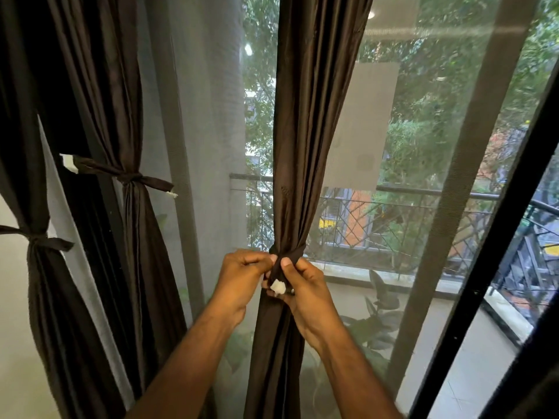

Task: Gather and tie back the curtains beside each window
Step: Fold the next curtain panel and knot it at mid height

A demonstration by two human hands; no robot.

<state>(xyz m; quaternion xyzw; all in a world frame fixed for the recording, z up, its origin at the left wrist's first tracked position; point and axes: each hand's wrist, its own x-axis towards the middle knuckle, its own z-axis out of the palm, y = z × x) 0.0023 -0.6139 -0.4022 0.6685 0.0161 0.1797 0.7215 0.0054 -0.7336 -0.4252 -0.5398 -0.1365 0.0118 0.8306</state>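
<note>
Head view: my left hand (242, 278) and right hand (302, 285) meet at the waist of the middle curtain (311, 116), in front of the sliding glass door (453, 146). A dark tie-back (292, 255) wraps the gathered cloth. My left fingers are curled and pinch the tie at its left side. My right thumb and fingers pinch the tie's hanging end, where a small white tag (277, 287) shows; nothing on it can be read. The knot itself is hidden behind my fingers, so I cannot tell how far it is made.

Left of it, a second curtain (121, 116) hangs gathered, bound by its own tie (133, 178) with white ends, one end lying toward the wall. At far left a third curtain (36, 267) is also bound, cut off by the frame edge.

A grey sheer (205, 116) hangs between the curtains. Through the glass: a balcony railing (393, 207), trees, potted leaves blurred behind the mesh. A pale rectangle (360, 125) reflects in the pane; no writing is legible anywhere.
</note>
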